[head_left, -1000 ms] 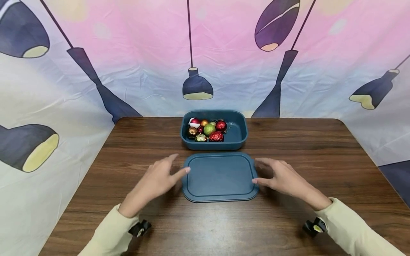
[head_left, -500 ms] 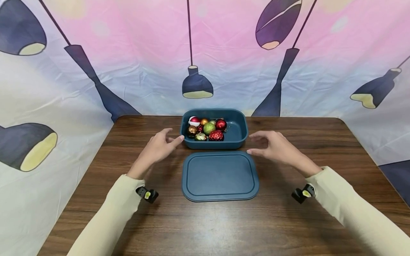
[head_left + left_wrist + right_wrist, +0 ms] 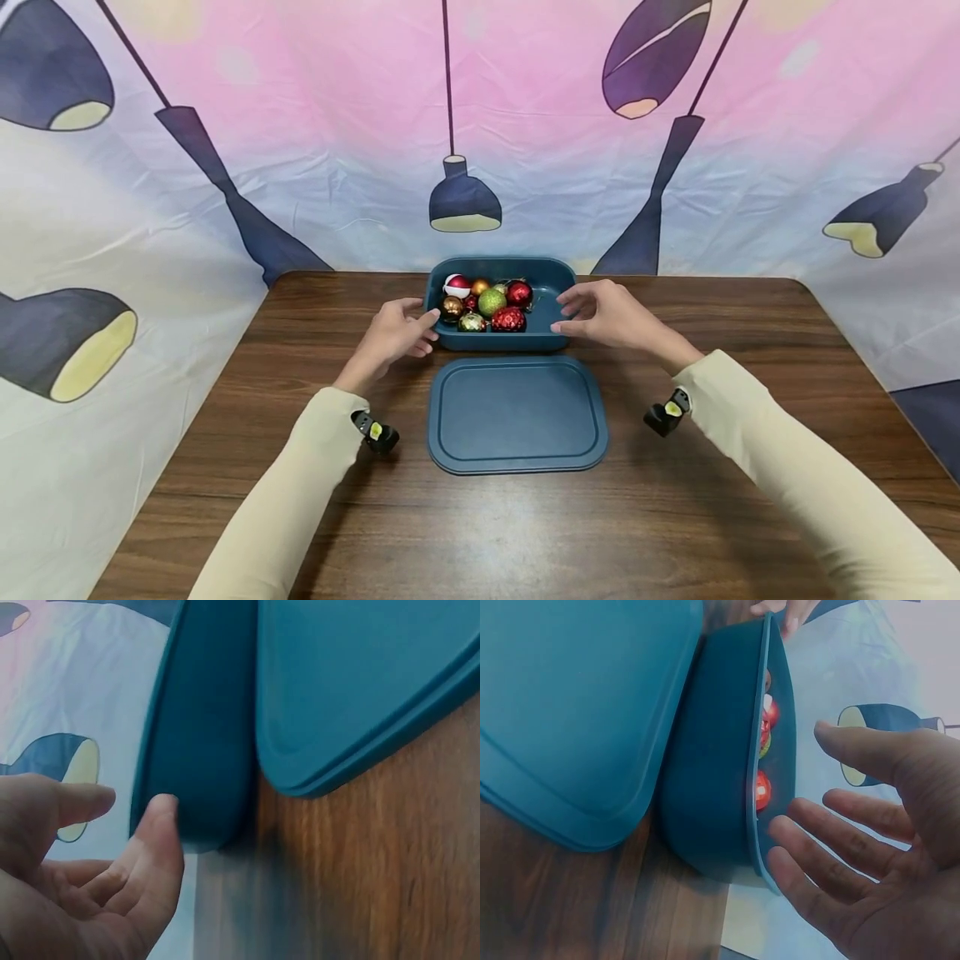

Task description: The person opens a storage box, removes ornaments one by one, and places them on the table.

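Observation:
A teal rectangular box [image 3: 498, 342] stands near the back edge of the table, holding several Christmas baubles in its left and middle part. Among them are a green bauble [image 3: 492, 302], a shiny red bauble [image 3: 519, 293] and a red-and-white bauble [image 3: 457, 287]. My left hand [image 3: 396, 335] is at the box's left end, thumb near the rim, fingers loosely bent. Over the right end hovers my right hand [image 3: 609, 313]; in the right wrist view its spread fingers [image 3: 825, 855] are at the rim and hold nothing. The matching flat lid [image 3: 517, 417] lies in front of the box.
The brown wooden table [image 3: 487, 533] carries the box and lid. Behind it hangs a cloth backdrop [image 3: 360, 192] printed with lamps, close to the table's back edge. Small black cameras sit on the left wrist [image 3: 377, 433] and right wrist [image 3: 666, 413].
Both hands have moved forward from beside the lid to the two ends of the box, then inward toward it. The box, baubles and lid have stayed in place.

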A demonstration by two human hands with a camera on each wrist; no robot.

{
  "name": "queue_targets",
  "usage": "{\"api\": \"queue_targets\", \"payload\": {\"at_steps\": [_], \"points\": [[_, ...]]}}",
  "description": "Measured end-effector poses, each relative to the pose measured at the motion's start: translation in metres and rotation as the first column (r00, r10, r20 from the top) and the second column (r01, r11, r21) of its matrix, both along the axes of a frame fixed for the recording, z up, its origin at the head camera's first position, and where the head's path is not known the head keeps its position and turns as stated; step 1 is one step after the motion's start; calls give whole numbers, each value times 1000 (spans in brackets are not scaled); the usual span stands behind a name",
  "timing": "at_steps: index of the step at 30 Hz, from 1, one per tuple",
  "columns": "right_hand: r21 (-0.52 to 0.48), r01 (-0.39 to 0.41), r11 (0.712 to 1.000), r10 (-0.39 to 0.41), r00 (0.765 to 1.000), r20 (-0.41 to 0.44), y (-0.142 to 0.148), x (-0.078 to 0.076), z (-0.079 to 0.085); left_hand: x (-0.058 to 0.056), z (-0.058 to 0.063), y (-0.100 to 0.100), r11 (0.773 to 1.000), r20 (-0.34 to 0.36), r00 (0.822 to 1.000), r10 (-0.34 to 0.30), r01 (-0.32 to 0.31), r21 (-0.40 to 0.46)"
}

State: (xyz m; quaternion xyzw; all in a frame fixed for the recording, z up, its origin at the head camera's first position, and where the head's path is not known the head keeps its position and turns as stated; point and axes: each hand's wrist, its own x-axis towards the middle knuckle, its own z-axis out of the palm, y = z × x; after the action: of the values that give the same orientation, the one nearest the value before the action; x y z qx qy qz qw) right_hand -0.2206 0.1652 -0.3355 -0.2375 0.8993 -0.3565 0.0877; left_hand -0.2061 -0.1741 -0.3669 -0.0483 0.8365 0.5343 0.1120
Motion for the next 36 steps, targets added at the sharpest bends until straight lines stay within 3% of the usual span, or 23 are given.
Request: {"api": "queue_targets", "payload": {"at_steps": [8, 17, 28, 36], "points": [[17, 14, 1000, -14, 1000, -2, -9, -6, 1, -2, -7, 5, 999, -7, 999, 35, -35, 8], [43, 4, 999, -5, 1000, 21, -24, -21, 2, -13, -10, 0, 996, 58, 998, 4, -9, 88], [89, 14, 996, -13, 1000, -10, -42, -44, -15, -17, -14, -6, 978, 129, 991, -22, -6, 210], [112, 37, 993, -42, 998, 36, -47, -59, -27, -17, -17, -5, 961, 154, 988, -32, -12, 277]]}}
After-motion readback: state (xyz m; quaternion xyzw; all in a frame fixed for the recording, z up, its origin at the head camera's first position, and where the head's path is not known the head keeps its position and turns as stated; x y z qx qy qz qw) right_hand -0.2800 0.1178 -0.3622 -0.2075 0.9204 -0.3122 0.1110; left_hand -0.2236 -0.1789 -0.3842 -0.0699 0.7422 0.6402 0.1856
